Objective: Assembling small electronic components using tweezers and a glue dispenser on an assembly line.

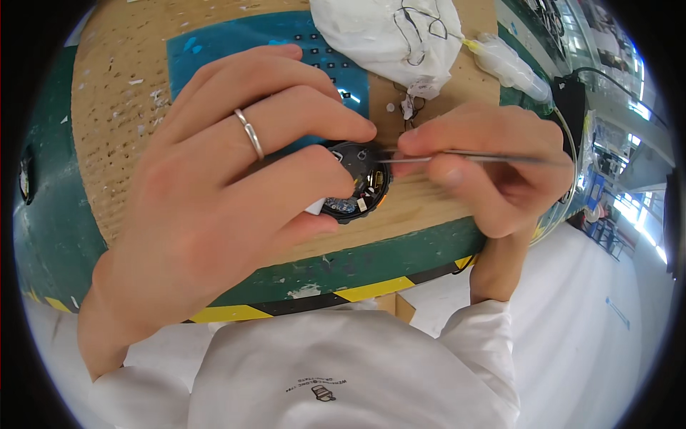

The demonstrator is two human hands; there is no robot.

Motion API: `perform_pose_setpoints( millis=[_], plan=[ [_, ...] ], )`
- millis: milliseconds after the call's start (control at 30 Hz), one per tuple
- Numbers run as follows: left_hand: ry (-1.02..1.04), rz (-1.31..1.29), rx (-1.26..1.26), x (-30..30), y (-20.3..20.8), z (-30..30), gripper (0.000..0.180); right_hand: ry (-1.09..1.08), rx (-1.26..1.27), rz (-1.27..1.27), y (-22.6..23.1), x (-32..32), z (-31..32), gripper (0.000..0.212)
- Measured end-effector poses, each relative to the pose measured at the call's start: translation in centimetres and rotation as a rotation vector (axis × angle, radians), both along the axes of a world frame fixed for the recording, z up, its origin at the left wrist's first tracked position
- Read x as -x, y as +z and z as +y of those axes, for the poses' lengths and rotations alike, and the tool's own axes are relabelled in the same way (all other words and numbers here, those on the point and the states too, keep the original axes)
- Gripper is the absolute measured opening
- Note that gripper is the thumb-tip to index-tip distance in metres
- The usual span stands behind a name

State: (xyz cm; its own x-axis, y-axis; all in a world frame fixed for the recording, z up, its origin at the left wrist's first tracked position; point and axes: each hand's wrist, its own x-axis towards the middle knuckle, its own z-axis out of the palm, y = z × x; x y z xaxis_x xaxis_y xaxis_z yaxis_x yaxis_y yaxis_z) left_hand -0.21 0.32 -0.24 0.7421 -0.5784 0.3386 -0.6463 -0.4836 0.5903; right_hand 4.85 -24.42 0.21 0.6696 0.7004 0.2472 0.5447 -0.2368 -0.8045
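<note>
A round black device casing [366,182], like an opened watch body, lies on the wooden board with small electronic parts showing inside. My left hand [236,164], with a ring on one finger, is curled over its left side and steadies it by the rim. Part of the casing is hidden under those fingers, where a small white piece [314,206] also shows. My right hand [493,164] pinches thin metal tweezers [464,154] between thumb and fingers. Their tips reach over the upper right of the casing; whether they grip anything is too blurred to tell.
A blue sheet [214,44] carrying rows of small black parts lies behind my left hand. Beyond the casing sit a white bag [379,36] with thin dark wires on it and a clear dispensing bottle [511,68]. Yellow-black tape [375,288] marks the green table's front edge.
</note>
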Motion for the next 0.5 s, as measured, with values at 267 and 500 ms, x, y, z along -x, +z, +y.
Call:
perform_pose_setpoints(
  millis=[267, 500],
  plan=[
    [-0.046, -0.026, -0.072, -0.5, 0.3, 0.7, 0.029, -0.006, 0.084, -0.236, 1.4, 1.1, 0.4, 0.015],
    [0.033, 0.074, -0.138, -0.3, 1.9, -0.3, 0.029, -0.038, 0.152, -0.387, 1.7, 2.3, 0.9, 0.018]
  ],
)
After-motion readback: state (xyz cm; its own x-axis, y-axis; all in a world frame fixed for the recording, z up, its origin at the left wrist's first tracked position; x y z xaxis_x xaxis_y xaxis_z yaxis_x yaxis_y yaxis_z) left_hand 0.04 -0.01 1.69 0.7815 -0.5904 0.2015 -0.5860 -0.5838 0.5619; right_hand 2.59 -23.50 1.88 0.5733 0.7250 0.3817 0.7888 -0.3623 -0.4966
